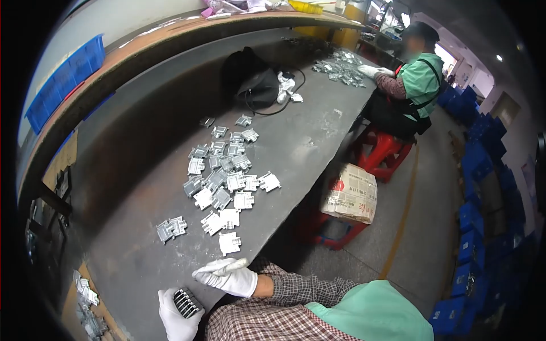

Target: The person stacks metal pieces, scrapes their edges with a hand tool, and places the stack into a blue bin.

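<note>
My left hand [177, 318], in a white glove, is at the bottom of the view near the table's front edge. Its fingers are closed round a ridged metal part [187, 303], dark with pale parallel bars. Just above and to the right, my right hand [230, 278], also gloved in white, has its fingers drawn together. Whether something thin lies in them I cannot make out. Nearest to it on the table is a flat silver metal casting [230, 243]. A pair of similar castings [171, 228] lies to the left, and a loose pile of castings [222, 170] spreads farther back.
The dark table [290, 165] carries a black bag [256, 85] and another casting heap [341, 67]. A co-worker [418, 79] sits at the far end. Along the right stand red stools [384, 150] and blue crates [472, 227]. A shelf with a blue bin [65, 85] runs behind.
</note>
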`<state>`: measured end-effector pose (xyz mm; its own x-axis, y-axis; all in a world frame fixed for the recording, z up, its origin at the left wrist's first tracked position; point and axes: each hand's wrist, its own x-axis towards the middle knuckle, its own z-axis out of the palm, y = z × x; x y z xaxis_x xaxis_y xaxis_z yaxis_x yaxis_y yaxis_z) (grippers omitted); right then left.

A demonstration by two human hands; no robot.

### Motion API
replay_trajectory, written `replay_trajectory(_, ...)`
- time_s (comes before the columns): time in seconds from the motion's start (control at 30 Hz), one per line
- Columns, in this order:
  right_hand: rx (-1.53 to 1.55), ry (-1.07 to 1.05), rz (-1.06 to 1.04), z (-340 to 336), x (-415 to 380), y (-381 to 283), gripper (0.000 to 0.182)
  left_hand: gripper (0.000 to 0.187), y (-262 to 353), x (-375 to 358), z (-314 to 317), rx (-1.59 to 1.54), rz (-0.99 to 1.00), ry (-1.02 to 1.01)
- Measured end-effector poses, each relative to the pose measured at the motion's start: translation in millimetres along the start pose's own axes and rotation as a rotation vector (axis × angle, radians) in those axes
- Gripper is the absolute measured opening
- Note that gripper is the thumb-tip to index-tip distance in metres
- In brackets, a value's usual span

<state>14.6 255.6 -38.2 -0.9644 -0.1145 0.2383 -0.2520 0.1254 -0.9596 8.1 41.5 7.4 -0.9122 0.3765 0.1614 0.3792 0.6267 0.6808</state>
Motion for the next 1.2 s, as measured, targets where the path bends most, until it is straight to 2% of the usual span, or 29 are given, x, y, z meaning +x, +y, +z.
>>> replay_trajectory(0.03,-0.075,0.043,-0.074,0,-1,-3,0.030,0.064,1,1,-1,0.011,0.010,0.001)
replay_trajectory(0.13,-0.075,0.058,-0.028,-5,3,-21,0.028,0.062,10,2,-5,0.011,-0.020,-0.013)
replay_trajectory(0.17,-0.044,0.095,-0.126,-1,3,-14,0.026,0.063,11,3,-5,-0.001,-0.035,-0.021)
replay_trajectory(0.27,-0.169,0.147,-0.230,2,4,-11,0.022,0.064,16,2,-5,0.001,-0.019,-0.008)
replay_trajectory(0.3,-0.219,0.092,-0.113,0,3,-16,0.018,0.064,18,1,-4,0.016,0.004,0.010)
replay_trajectory(0.33,-0.137,0.095,-0.037,2,1,-15,0.017,0.065,18,0,-3,0.033,0.028,0.029)
replay_trajectory(0.43,-0.207,0.142,-0.109,4,0,-15,0.014,0.064,20,-5,-3,0.053,0.026,0.038)
replay_trajectory(0.57,-0.253,0.100,-0.191,2,-2,-13,0.011,0.064,22,-3,-7,0.012,-0.027,0.016)
replay_trajectory(0.67,-0.301,0.118,-0.354,0,-4,-14,0.013,0.063,23,2,-8,0.001,0.016,0.001)
replay_trajectory(0.73,-0.280,0.087,-0.303,-1,-6,-16,0.011,0.064,25,4,-8,0.010,0.068,0.007)
replay_trajectory(0.8,-0.287,0.085,-0.325,-2,-6,-11,0.017,0.063,31,4,-5,-0.018,0.060,0.014)
replay_trajectory(0.9,-0.232,0.100,-0.245,-1,-6,-14,0.016,0.060,33,5,0,0.007,0.057,-0.005)
replay_trajectory(1.0,-0.235,0.085,-0.257,-1,-5,-13,0.017,0.059,31,8,2,0.002,0.050,0.003)
replay_trajectory(1.2,-0.448,0.019,-0.360,5,-11,-16,0.020,0.060,27,7,4,-0.008,0.039,0.005)
